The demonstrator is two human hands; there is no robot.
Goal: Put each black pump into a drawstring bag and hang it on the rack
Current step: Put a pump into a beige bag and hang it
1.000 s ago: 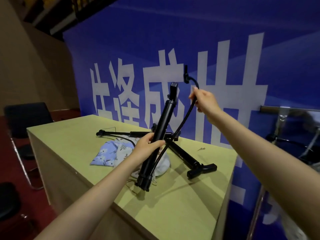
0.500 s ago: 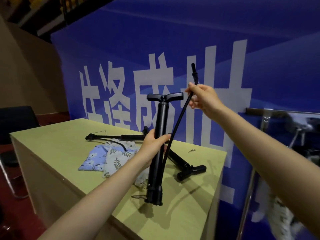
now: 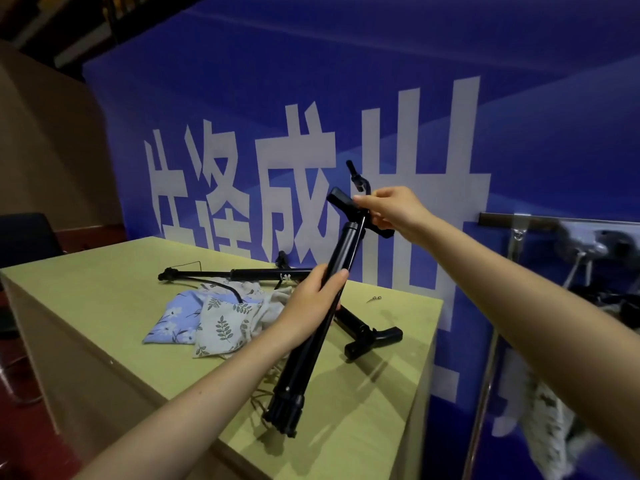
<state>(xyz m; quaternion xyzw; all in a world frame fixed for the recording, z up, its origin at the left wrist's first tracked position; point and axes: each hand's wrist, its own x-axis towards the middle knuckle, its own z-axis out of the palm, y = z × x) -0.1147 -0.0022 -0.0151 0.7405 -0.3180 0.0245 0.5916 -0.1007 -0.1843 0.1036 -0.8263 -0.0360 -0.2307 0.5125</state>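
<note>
Item: black pump (image 3: 322,320), held tilted above the near part of the worktop (image 3: 104,292), base end down and just clear of the surface, T-handle up and leaning toward the blue banner (image 3: 519,116). Left hand (image 3: 308,313) is wrapped around the mid-barrel. Right hand (image 3: 391,209) is pinched on the hose (image 3: 360,183) at the handle, pressing it against the crossbar; the hose tip curls up just above the fingers. Change: half a second ago the pump stood nearly upright and the right hand held the hose stretched out away from the barrel; the hose now runs close along the barrel and is gathered at the handle. Judgement: the hose is being tidied so the pump will slide into a bag as one slim bundle; bagging itself has not begun. Other stock: two more pumps lie on the worktop, one (image 3: 242,273) along the far side, one (image 3: 367,332) angled behind the held barrel. Drawstring bags, a blue floral one (image 3: 173,318) and a leaf-print one (image 3: 225,323), lie flat and overlapping, just left of the left hand. Rack (image 3: 502,221) stands to the right, well apart; the shapes hanging there are too blurred to identify.
</note>
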